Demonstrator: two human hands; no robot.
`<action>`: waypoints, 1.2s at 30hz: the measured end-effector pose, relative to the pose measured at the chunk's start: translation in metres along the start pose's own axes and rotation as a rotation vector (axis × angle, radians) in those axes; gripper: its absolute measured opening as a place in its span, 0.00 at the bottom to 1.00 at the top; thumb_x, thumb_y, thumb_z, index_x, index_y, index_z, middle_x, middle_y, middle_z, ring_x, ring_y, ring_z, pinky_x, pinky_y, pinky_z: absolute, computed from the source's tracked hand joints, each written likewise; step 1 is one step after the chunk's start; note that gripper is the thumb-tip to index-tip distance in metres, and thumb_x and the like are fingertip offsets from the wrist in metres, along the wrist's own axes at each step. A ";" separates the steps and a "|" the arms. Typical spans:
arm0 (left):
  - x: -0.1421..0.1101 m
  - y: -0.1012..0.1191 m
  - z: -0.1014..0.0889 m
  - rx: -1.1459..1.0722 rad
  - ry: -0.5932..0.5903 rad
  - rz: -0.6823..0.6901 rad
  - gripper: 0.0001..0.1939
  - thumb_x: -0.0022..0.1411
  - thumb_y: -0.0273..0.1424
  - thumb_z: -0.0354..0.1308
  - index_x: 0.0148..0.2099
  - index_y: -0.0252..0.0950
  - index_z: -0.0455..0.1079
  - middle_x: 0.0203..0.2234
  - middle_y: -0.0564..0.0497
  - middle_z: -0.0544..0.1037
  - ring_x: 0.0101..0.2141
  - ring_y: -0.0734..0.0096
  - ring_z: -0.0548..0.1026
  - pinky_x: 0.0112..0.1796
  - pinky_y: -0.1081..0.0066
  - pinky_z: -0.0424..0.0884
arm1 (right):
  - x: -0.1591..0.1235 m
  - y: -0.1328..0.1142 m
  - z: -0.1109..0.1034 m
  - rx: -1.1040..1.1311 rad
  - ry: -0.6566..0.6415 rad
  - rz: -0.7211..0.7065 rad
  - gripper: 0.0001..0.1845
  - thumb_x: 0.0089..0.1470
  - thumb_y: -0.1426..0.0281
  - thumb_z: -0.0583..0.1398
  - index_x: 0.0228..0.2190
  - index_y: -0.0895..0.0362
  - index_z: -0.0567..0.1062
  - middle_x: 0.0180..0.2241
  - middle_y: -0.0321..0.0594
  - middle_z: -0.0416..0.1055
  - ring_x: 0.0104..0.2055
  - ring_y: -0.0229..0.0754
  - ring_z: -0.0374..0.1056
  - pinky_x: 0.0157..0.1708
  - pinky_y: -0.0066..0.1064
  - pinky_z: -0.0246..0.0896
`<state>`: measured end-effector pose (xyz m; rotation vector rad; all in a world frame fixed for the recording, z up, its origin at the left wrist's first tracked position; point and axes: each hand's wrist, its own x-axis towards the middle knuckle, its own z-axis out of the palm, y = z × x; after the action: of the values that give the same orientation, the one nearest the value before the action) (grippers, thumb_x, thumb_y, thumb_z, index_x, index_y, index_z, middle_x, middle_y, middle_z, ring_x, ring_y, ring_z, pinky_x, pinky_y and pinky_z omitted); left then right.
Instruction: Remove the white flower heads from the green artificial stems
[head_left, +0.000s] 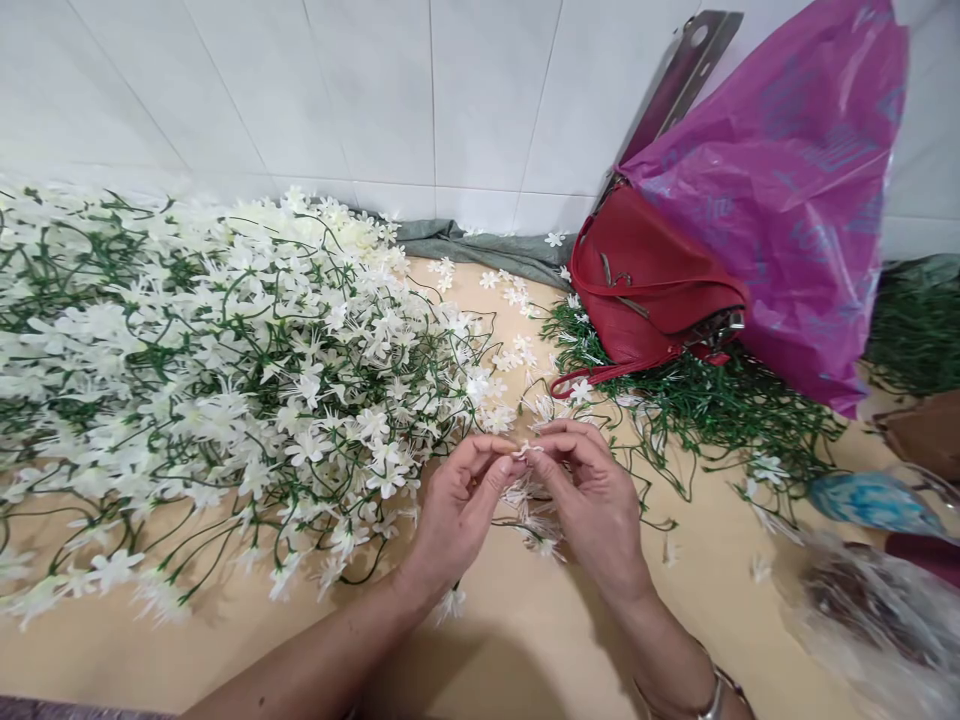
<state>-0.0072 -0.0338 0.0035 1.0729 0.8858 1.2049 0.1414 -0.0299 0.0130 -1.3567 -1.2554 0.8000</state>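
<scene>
Between my fingertips, over the middle of the table, is a small white artificial flower [528,453], mostly covered by the fingers. My left hand [459,503] pinches one side of it with thumb and forefinger. The other side is pinched in the same way by my right hand [600,508]. Just beyond and below the hands lie loose white stamen pieces [541,530] and thin green stems. To the left spreads a big heap of white artificial flowers [300,360] on green wire stems. Loose white petal blossoms [517,292] are scattered behind the hands.
A red handbag [637,260] rests on a pile of green stems [720,410] at the right, against a purple plastic bag [795,200]. A metal bar [686,75] leans on the tiled wall [495,100]. Clear plastic wrapping [877,610] lies at the near right of the tan tabletop [525,620].
</scene>
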 end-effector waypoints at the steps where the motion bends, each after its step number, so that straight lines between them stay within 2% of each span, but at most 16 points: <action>1: 0.000 0.000 0.001 -0.011 0.005 0.000 0.11 0.71 0.37 0.61 0.48 0.35 0.73 0.44 0.45 0.83 0.46 0.65 0.81 0.51 0.66 0.76 | 0.002 0.001 -0.002 0.049 0.007 0.022 0.04 0.56 0.66 0.67 0.31 0.52 0.81 0.41 0.43 0.75 0.47 0.48 0.71 0.51 0.40 0.66; 4: -0.002 -0.001 0.000 0.003 0.069 0.035 0.10 0.72 0.35 0.60 0.50 0.35 0.72 0.47 0.44 0.82 0.48 0.64 0.82 0.52 0.65 0.77 | 0.008 0.004 -0.008 0.161 0.028 0.124 0.06 0.55 0.64 0.68 0.32 0.53 0.78 0.32 0.38 0.76 0.36 0.43 0.70 0.39 0.35 0.67; 7: 0.000 -0.001 -0.003 0.147 0.124 0.122 0.09 0.74 0.32 0.57 0.53 0.37 0.71 0.48 0.43 0.81 0.51 0.63 0.81 0.52 0.65 0.78 | 0.012 0.006 -0.013 0.180 0.056 0.163 0.09 0.52 0.63 0.70 0.31 0.53 0.78 0.29 0.36 0.75 0.32 0.40 0.67 0.34 0.32 0.64; 9: 0.004 0.001 -0.006 0.366 0.113 0.224 0.10 0.74 0.30 0.55 0.54 0.38 0.71 0.51 0.42 0.81 0.53 0.62 0.80 0.54 0.62 0.77 | 0.013 0.006 -0.015 0.184 0.069 0.165 0.10 0.51 0.63 0.71 0.31 0.53 0.77 0.29 0.36 0.74 0.32 0.40 0.67 0.34 0.31 0.64; 13: 0.023 0.006 -0.011 0.925 0.019 0.501 0.15 0.74 0.22 0.49 0.56 0.37 0.71 0.57 0.40 0.77 0.59 0.60 0.76 0.61 0.54 0.72 | 0.011 0.007 -0.017 0.167 0.080 0.149 0.11 0.52 0.62 0.70 0.31 0.53 0.76 0.29 0.36 0.74 0.33 0.41 0.68 0.36 0.32 0.65; 17: 0.040 0.006 -0.010 1.235 -0.093 0.585 0.21 0.70 0.15 0.47 0.60 0.31 0.69 0.60 0.35 0.74 0.62 0.54 0.72 0.62 0.49 0.70 | 0.014 0.008 -0.025 0.144 0.190 0.087 0.10 0.54 0.62 0.70 0.34 0.54 0.76 0.31 0.36 0.74 0.34 0.41 0.69 0.38 0.33 0.65; 20: 0.042 0.005 -0.005 1.224 -0.160 0.593 0.20 0.71 0.15 0.47 0.60 0.29 0.69 0.60 0.34 0.75 0.62 0.54 0.72 0.61 0.50 0.71 | 0.019 0.010 -0.034 0.132 0.288 0.030 0.10 0.55 0.63 0.70 0.34 0.54 0.76 0.31 0.36 0.74 0.34 0.41 0.69 0.38 0.33 0.65; 24: 0.028 0.011 -0.003 1.007 -0.275 0.579 0.14 0.74 0.21 0.49 0.55 0.31 0.73 0.51 0.39 0.80 0.54 0.60 0.78 0.57 0.58 0.76 | 0.024 0.015 -0.038 0.175 0.342 -0.016 0.09 0.55 0.65 0.69 0.34 0.54 0.75 0.30 0.35 0.73 0.32 0.40 0.68 0.37 0.33 0.63; 26: 0.016 0.016 -0.006 0.935 -0.376 0.495 0.10 0.74 0.23 0.53 0.51 0.33 0.74 0.46 0.42 0.82 0.49 0.61 0.80 0.53 0.60 0.78 | 0.024 0.017 -0.036 0.179 0.339 0.001 0.10 0.56 0.64 0.69 0.34 0.54 0.74 0.29 0.34 0.72 0.32 0.40 0.68 0.37 0.33 0.63; 29: 0.000 0.022 -0.016 0.954 -0.518 0.340 0.08 0.71 0.26 0.60 0.51 0.35 0.74 0.46 0.44 0.81 0.46 0.60 0.80 0.48 0.60 0.79 | 0.024 0.017 -0.033 0.190 0.323 0.029 0.11 0.56 0.63 0.69 0.34 0.53 0.74 0.30 0.34 0.73 0.33 0.40 0.68 0.38 0.33 0.64; 33: -0.011 0.022 -0.021 1.036 -0.546 0.342 0.09 0.72 0.28 0.58 0.52 0.33 0.73 0.48 0.42 0.79 0.48 0.57 0.78 0.48 0.57 0.77 | 0.023 0.014 -0.030 0.248 0.324 0.036 0.11 0.54 0.64 0.70 0.33 0.54 0.74 0.29 0.34 0.73 0.32 0.40 0.68 0.38 0.33 0.63; 36: 0.000 0.018 -0.013 1.063 -0.516 0.417 0.10 0.76 0.27 0.51 0.54 0.32 0.71 0.48 0.42 0.78 0.49 0.60 0.77 0.52 0.59 0.76 | 0.024 0.014 -0.029 0.273 0.339 0.035 0.10 0.53 0.65 0.70 0.33 0.54 0.74 0.28 0.33 0.72 0.32 0.39 0.67 0.37 0.32 0.62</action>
<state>-0.0242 -0.0317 0.0170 2.3886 0.9055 0.6467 0.1771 -0.0126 0.0094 -1.2317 -0.8289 0.7015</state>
